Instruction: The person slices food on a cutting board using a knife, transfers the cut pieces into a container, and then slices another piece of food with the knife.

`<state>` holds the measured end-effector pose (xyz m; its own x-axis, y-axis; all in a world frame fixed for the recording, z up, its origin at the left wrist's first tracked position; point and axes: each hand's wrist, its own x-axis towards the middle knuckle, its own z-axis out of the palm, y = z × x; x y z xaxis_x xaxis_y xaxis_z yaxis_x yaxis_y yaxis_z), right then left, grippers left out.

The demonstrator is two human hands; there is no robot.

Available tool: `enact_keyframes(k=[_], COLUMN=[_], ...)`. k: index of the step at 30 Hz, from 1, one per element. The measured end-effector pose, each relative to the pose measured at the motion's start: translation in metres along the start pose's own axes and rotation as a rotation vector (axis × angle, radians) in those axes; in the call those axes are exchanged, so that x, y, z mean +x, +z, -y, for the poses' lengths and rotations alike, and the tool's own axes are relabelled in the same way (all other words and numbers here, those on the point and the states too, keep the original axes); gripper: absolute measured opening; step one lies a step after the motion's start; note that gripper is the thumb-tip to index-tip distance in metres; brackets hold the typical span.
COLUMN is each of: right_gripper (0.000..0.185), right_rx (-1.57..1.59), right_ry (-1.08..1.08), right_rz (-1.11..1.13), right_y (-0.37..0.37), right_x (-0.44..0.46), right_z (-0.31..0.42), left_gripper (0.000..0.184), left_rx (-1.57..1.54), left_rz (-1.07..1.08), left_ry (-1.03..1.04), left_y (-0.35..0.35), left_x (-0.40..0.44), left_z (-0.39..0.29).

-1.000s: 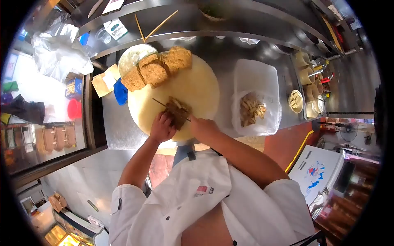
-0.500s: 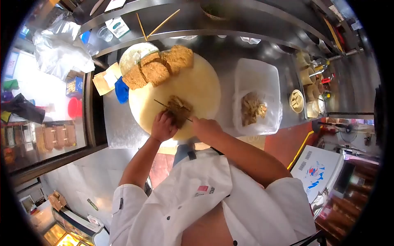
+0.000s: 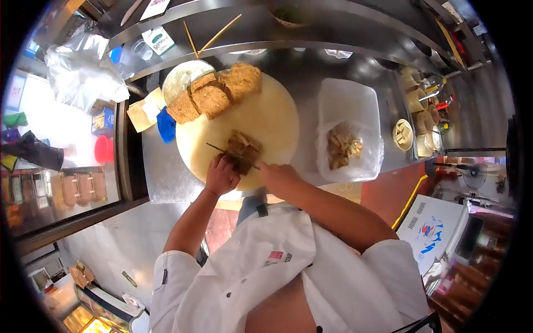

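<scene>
My right hand (image 3: 278,177) is closed round the handle of a knife (image 3: 216,147). Its thin blade slants across a brown food block (image 3: 243,145), which appears sliced at the far end. Against the near left side of this block, my left hand (image 3: 222,175) presses with curled fingers; its fingertips are partly hidden. Both hands work over the near part of a round, pale cutting board (image 3: 277,122). Several larger golden-brown blocks (image 3: 211,99) with rough surfaces rest at the board's far left.
Cut brown pieces lie in a translucent plastic tub (image 3: 350,100) right of the board. Further right stands a small bowl (image 3: 402,135) of pale pieces. A blue cloth (image 3: 165,123) and a whitish round dish (image 3: 186,75) sit at the left. Chopsticks (image 3: 219,36) lean by the metal shelf.
The knife blade has shifted slightly toward me across the brown block. My left hand keeps its place against the block, and the camera view has moved a little.
</scene>
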<state>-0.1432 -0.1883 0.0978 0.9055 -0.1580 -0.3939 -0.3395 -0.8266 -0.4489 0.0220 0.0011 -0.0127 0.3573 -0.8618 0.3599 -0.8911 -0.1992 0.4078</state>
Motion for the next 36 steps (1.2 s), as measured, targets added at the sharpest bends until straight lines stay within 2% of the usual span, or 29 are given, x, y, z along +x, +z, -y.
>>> enact_keyframes(k=[4,11,14,16,20,23,29,31,33,36], right_gripper=[0.023,0.021,0.020,0.021,0.018,0.016,0.016,0.019,0.023,0.025], right_rx=[0.030,0.030,0.037,0.020,0.059,0.011,0.076,0.052,0.024,0.086], right_ry=[0.025,0.091,0.061,0.052,0.044,0.008,0.031,0.023,0.010,0.104], right_rz=[0.028,0.092,0.061,0.083,0.051,0.013,0.055,0.060,0.068,0.119], right_y=[0.001,0.024,0.000,-0.017,-0.004,0.033,0.006,-0.003,-0.010,-0.001], right_x=[-0.004,0.027,0.008,-0.010,-0.009,0.014,0.004,-0.011,-0.018,-0.010], right_z=[0.011,-0.005,0.004,0.014,0.019,0.003,0.000,0.007,0.014,0.023], left_gripper=[0.042,0.041,0.037,0.022,0.018,0.018,0.019,0.019,0.018,0.018], left_rx=[0.001,-0.004,0.047,0.094,0.079,0.040,0.084,0.105,0.085,0.070], left_rz=[-0.015,-0.017,-0.023,-0.076,-0.066,-0.062,-0.040,-0.132,-0.123,-0.060], left_ry=[0.042,-0.014,-0.027,0.106,0.083,0.007,-0.016,0.036,0.019,-0.009], left_y=[0.003,0.002,-0.002,-0.002,0.007,-0.006,-0.003,0.002,0.000,-0.001], left_x=[-0.002,-0.001,-0.005,-0.004,-0.009,0.001,-0.005,-0.009,-0.008,-0.007], left_z=[0.005,0.002,-0.004,-0.004,0.002,-0.008,-0.008,-0.005,-0.008,-0.005])
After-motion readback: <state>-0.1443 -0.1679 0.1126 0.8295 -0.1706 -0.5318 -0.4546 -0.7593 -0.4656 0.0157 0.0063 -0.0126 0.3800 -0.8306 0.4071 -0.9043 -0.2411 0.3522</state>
